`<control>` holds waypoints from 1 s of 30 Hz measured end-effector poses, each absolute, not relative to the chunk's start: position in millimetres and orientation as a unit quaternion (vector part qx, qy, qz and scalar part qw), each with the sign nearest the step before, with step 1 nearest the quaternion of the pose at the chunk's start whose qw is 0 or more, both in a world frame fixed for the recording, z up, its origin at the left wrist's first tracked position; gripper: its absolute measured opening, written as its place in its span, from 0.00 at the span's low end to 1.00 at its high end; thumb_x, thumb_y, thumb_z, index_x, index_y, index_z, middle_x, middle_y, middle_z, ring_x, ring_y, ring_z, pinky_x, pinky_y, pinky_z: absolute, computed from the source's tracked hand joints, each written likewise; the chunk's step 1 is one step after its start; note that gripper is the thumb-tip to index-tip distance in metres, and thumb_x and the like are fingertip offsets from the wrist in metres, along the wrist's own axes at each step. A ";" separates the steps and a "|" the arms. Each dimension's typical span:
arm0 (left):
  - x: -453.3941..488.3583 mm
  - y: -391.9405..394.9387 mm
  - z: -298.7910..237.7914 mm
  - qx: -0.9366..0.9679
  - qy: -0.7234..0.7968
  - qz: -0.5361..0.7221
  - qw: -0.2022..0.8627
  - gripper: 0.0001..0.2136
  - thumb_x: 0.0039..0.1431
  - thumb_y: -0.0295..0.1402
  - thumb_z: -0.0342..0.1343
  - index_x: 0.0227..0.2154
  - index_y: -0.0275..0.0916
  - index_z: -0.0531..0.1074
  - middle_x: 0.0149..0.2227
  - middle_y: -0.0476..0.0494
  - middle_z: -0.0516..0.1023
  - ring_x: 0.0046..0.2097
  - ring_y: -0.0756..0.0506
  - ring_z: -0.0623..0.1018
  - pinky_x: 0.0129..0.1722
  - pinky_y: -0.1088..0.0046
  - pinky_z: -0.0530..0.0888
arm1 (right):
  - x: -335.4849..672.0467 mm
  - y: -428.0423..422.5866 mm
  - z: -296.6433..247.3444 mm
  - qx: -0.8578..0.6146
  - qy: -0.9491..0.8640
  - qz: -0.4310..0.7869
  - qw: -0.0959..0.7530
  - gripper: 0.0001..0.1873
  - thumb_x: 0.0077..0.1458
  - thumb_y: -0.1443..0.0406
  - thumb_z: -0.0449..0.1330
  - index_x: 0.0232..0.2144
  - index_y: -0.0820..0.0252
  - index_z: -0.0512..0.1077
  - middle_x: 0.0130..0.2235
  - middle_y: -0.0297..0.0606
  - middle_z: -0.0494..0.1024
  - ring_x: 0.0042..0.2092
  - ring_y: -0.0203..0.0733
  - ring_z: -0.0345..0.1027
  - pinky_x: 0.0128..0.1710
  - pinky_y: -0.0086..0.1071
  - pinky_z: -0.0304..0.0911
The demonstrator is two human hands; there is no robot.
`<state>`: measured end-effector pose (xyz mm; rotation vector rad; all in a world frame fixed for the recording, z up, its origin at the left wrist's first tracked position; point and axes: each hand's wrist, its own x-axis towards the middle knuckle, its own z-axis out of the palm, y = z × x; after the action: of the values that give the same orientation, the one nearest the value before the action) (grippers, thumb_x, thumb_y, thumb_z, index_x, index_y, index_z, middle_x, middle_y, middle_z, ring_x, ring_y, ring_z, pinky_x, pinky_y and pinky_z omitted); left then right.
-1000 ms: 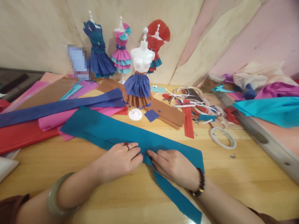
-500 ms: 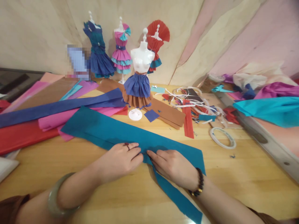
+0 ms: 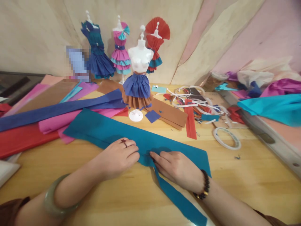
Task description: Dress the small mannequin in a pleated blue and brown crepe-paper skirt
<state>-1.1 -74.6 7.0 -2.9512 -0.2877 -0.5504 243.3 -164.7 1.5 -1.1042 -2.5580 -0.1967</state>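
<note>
A long folded sheet of teal crepe paper [image 3: 138, 135] lies slantwise across the wooden table. From its near edge a narrow teal strip [image 3: 181, 197] hangs partly separated and runs toward me. My left hand [image 3: 121, 157] is closed at the near edge of the sheet, its fingers curled and pressed on the paper. Just right of it, my right hand [image 3: 175, 166] is closed where the strip meets the sheet. Under its fingers shows a small dark object, too hidden to name.
Behind the sheet stands a white mannequin [image 3: 141, 58] in a blue and brown ruffled skirt, with several dressed mannequins near the wall. Coloured paper [image 3: 25, 138] is piled at left. A tape roll [image 3: 227, 138], scraps [image 3: 202, 103] and a metal-edged board [image 3: 268, 135] are at right.
My left hand has shifted slightly up and left, away from my right hand, so the gap between them is wider. My right hand stays at the strip's junction. The view has shifted slightly.
</note>
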 end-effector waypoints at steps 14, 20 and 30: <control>0.4 -80.3 7.4 -0.970 -0.102 -0.202 0.091 0.14 0.68 0.24 0.43 0.34 0.36 0.74 0.35 0.43 0.82 0.43 0.44 0.81 0.33 0.70 0.74 | 245.2 -166.4 5.2 -0.392 -0.904 -0.055 0.163 0.16 0.66 0.70 0.49 0.52 0.72 0.70 0.28 0.37 0.75 0.25 0.38 0.68 0.21 0.33 0.60; 1.6 -83.4 12.6 -0.974 -0.093 -0.171 0.115 0.09 0.66 0.24 0.47 0.38 0.37 0.73 0.36 0.40 0.80 0.40 0.44 0.79 0.34 0.71 0.74 | 247.5 -167.7 5.0 -0.402 -0.897 -0.066 0.172 0.16 0.67 0.68 0.51 0.51 0.72 0.70 0.27 0.36 0.75 0.25 0.39 0.68 0.21 0.34 0.60; 4.1 -88.0 13.5 -0.969 -0.082 -0.174 0.155 0.07 0.64 0.24 0.49 0.38 0.36 0.72 0.33 0.39 0.80 0.39 0.42 0.81 0.29 0.71 0.74 | 246.3 -168.7 6.2 -0.399 -0.899 -0.060 0.169 0.17 0.66 0.71 0.49 0.52 0.73 0.70 0.28 0.38 0.76 0.24 0.39 0.69 0.21 0.34 0.62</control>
<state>4.1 -88.0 13.5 -2.7764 -0.2351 -0.4987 246.3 -168.7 6.2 -1.1333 -2.5562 -0.1715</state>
